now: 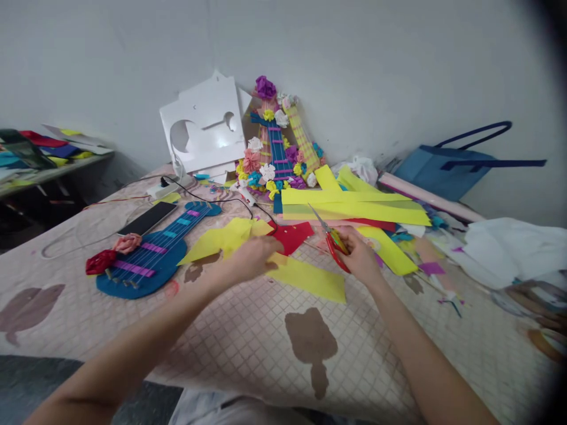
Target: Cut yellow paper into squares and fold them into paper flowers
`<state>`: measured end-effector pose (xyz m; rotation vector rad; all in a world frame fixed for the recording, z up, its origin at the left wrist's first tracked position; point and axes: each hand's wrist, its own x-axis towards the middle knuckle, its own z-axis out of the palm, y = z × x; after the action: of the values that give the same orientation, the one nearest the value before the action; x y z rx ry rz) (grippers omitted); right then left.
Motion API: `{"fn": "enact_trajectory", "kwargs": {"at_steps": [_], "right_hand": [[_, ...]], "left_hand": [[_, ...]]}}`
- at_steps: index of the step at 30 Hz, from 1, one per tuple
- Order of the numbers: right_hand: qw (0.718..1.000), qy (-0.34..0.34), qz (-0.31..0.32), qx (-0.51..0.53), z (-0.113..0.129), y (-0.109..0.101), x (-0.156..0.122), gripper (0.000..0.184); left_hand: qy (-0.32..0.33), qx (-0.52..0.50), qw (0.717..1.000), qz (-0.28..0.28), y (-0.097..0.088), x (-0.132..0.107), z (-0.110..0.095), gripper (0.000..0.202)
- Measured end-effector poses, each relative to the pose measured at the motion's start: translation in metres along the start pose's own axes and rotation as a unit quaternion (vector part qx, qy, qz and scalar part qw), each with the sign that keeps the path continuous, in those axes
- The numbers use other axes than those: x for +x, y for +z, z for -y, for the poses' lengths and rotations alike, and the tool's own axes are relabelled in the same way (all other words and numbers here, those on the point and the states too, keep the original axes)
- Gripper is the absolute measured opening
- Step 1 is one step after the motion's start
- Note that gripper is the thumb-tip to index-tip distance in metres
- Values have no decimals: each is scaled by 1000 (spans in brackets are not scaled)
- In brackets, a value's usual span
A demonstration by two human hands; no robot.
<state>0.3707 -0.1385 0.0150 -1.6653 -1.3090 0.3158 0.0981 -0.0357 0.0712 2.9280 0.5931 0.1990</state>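
My right hand (359, 257) is closed around the handles of a pair of scissors (333, 248) with red and yellow grips. Their blades point up and away to the left. My left hand (253, 258), slightly blurred, has its fingers curled down on a yellow paper strip (312, 280), which stretches to the right below the scissors. Beyond that hand lies more crumpled yellow paper (233, 234), beside a red piece (295, 235). To the left rests a blue toy guitar (162, 260) with strings, purple and light-blue bars and two paper roses (101, 261).
A white glue gun (243, 190) and its cable lie behind the yellow paper. A black phone (148, 218) is near the guitar. Long yellow strips (354, 206) are stacked at right. Decorated guitars (279, 147), white cut-out boards (204, 127) and a blue bag (443, 171) stand along the wall.
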Motion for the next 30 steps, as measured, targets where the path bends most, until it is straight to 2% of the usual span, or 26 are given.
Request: {"fn": "enact_trajectory", "kwargs": {"at_steps": [2,4,8,12,15,18,21,25,30], "right_hand": [[1000,0,-1,-18,0,0,-1,37],[999,-1,-3,-34,1,-1,-2,36],[998,-5,-4,-68,3,-2,-4,33],[994,-4,0,-110,4,-2,-7,28],[988,-4,5,-154,5,-2,-9,24],[980,-8,10,-201,7,0,-11,23],[972,-16,24,-234,8,5,-13,24],[962,-36,43,-266,10,18,-19,32],[949,-47,39,-308,14,35,-24,32]], "left_hand": [[40,-16,999,-11,21,-1,-23,31],[95,9,995,-16,37,1,-38,36],[185,84,979,-25,55,9,-49,30],[182,143,972,-48,66,16,-55,15],[161,156,972,-69,67,14,-58,14],[153,136,976,-75,60,-2,-59,14],[147,80,983,-74,53,-33,-59,13],[122,1,989,-79,53,-74,-60,20],[101,-55,991,-69,52,-93,-58,24]]}}
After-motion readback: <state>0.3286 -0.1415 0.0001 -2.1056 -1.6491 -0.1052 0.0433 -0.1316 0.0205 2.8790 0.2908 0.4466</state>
